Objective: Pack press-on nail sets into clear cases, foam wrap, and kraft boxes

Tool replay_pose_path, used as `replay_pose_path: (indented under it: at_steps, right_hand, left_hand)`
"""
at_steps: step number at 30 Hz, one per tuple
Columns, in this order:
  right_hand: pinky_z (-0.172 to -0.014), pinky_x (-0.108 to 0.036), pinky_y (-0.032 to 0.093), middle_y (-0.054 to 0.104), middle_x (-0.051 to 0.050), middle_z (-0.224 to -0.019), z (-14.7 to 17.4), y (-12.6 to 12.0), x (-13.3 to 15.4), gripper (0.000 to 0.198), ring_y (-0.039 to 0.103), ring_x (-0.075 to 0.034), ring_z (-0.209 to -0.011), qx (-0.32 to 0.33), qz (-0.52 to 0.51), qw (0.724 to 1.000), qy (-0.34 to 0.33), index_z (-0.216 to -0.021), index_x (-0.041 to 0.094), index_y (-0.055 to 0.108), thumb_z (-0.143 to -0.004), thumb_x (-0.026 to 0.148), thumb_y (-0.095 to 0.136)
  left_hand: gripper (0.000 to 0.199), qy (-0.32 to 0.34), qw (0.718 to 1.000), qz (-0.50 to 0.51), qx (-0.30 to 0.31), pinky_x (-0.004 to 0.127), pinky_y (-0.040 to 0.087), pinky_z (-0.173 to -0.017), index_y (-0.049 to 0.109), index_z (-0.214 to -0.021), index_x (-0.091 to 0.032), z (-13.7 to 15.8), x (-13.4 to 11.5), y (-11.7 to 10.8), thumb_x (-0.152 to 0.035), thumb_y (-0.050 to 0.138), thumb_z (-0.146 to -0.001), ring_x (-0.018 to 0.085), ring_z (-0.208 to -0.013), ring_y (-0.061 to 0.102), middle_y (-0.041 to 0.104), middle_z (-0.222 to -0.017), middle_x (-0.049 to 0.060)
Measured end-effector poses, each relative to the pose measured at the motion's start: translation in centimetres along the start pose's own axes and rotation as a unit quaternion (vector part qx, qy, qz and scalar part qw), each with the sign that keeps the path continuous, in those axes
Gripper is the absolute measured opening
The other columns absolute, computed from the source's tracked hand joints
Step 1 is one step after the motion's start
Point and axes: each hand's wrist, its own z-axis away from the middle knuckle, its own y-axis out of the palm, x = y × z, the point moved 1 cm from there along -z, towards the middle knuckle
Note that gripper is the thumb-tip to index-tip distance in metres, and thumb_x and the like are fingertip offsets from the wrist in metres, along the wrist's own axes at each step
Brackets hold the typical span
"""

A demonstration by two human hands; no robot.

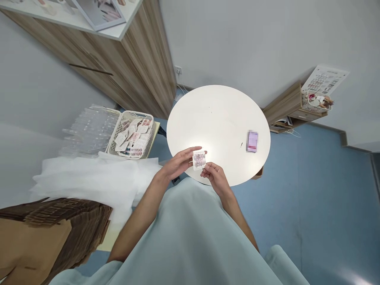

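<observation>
A small clear-and-white pack of press-on nails, with two rows of purplish nails, is held above the near edge of the round white table. My right hand pinches the pack's lower right corner between thumb and fingers. At its left side, my left hand has its fingers stretched out, some passing behind the pack and seeming to touch it. Its palm is only partly visible.
On the tabletop lies a purple, pixelated rectangular item. To the left are a white basket of nail packs, clear plastic trays, white foam sheets and stacked brown cardboard. A wooden cabinet stands behind.
</observation>
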Motion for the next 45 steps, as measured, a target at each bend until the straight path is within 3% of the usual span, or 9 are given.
replay_pose_path:
  at_steps: [4,13,18,21,25,33,36,41,45]
  right_hand:
    - [-0.077,-0.033,0.056,0.066,-0.002,-0.082,0.1,0.3,0.2,0.040,0.065,-0.018,-0.075,-0.004,0.012,1.000,0.007,-0.084,0.023,0.068,-0.080,0.060,0.081]
    - [-0.075,-0.032,0.053,0.058,0.002,-0.075,-0.2,1.3,-0.3,0.032,0.061,-0.016,-0.071,0.003,-0.011,1.000,-0.013,-0.084,0.024,0.069,-0.084,0.053,0.082]
    - [-0.076,-0.033,0.054,0.063,0.001,-0.078,-0.2,2.5,-0.3,0.034,0.063,-0.017,-0.072,-0.032,0.064,0.997,-0.041,-0.098,0.024,0.072,-0.087,0.056,0.079]
    - [-0.078,-0.036,0.057,0.067,-0.001,-0.088,0.3,3.5,-0.2,0.041,0.064,-0.018,-0.075,-0.099,0.154,0.977,-0.112,-0.112,0.026,0.071,-0.087,0.058,0.079]
    - [-0.083,-0.038,0.057,0.070,-0.005,-0.106,1.2,5.4,0.1,0.033,0.065,-0.019,-0.080,-0.134,0.281,0.929,-0.201,-0.108,0.028,0.071,-0.090,0.055,0.079]
    - [-0.082,-0.040,0.055,0.072,-0.007,-0.107,0.7,7.2,-0.3,0.027,0.066,-0.022,-0.083,-0.185,0.354,0.894,-0.204,-0.099,0.028,0.069,-0.098,0.055,0.064]
    - [-0.080,-0.039,0.056,0.074,-0.006,-0.103,0.4,6.8,0.0,0.027,0.067,-0.021,-0.080,-0.206,0.316,0.905,-0.199,-0.099,0.028,0.069,-0.097,0.055,0.066]
    - [-0.068,-0.035,0.054,0.067,0.001,-0.070,-0.3,5.6,0.7,0.035,0.069,-0.021,-0.068,-0.158,0.181,0.966,-0.092,-0.090,0.026,0.067,-0.085,0.058,0.080]
    - [-0.064,-0.033,0.051,0.066,0.001,-0.067,-0.8,5.4,0.9,0.038,0.068,-0.020,-0.065,-0.149,0.152,0.974,-0.075,-0.087,0.025,0.069,-0.080,0.059,0.085]
  left_hand:
    - [0.057,-0.004,0.999,0.016,0.037,0.046,0.054,-0.104,0.073,-0.142,-0.022,0.0,0.3,0.5,-0.052,0.078,-0.094,0.036,-0.131,0.068,0.073,-0.141,0.020]
    - [0.056,0.001,0.999,0.030,0.036,0.047,0.053,-0.107,0.073,-0.142,-0.020,0.5,0.2,-0.6,-0.050,0.078,-0.095,0.036,-0.131,0.069,0.073,-0.143,0.020]
    - [0.061,0.008,1.000,0.022,0.016,0.049,0.053,-0.109,0.073,-0.141,-0.017,1.1,-0.2,-1.5,-0.052,0.082,-0.092,0.037,-0.132,0.068,0.072,-0.143,0.022]
    - [0.063,0.020,1.000,-0.007,-0.017,0.049,0.051,-0.112,0.074,-0.139,-0.017,1.4,-0.6,-1.8,-0.054,0.084,-0.089,0.038,-0.134,0.067,0.072,-0.143,0.022]
    - [0.066,0.038,0.994,-0.058,-0.084,0.050,0.050,-0.113,0.072,-0.137,-0.017,1.6,-0.9,-2.0,-0.056,0.086,-0.086,0.036,-0.132,0.068,0.071,-0.144,0.021]
    - [0.068,0.069,0.983,-0.109,-0.131,0.049,0.050,-0.117,0.072,-0.134,-0.019,1.7,-0.9,-2.1,-0.055,0.091,-0.080,0.035,-0.138,0.064,0.073,-0.142,0.017]
    - [0.066,0.079,0.978,-0.119,-0.151,0.045,0.053,-0.111,0.074,-0.133,-0.018,1.8,-1.0,-2.7,-0.052,0.091,-0.079,0.032,-0.130,0.068,0.076,-0.132,0.015]
    - [0.062,0.072,0.972,-0.134,-0.180,0.035,0.056,-0.082,0.078,-0.128,-0.018,2.1,-1.3,-4.0,-0.051,0.092,-0.078,0.022,-0.093,0.070,0.076,-0.102,0.008]
    - [0.058,0.074,0.973,-0.131,-0.173,0.033,0.054,-0.076,0.080,-0.123,-0.018,2.2,-1.6,-4.4,-0.051,0.093,-0.076,0.018,-0.084,0.066,0.074,-0.097,0.007]
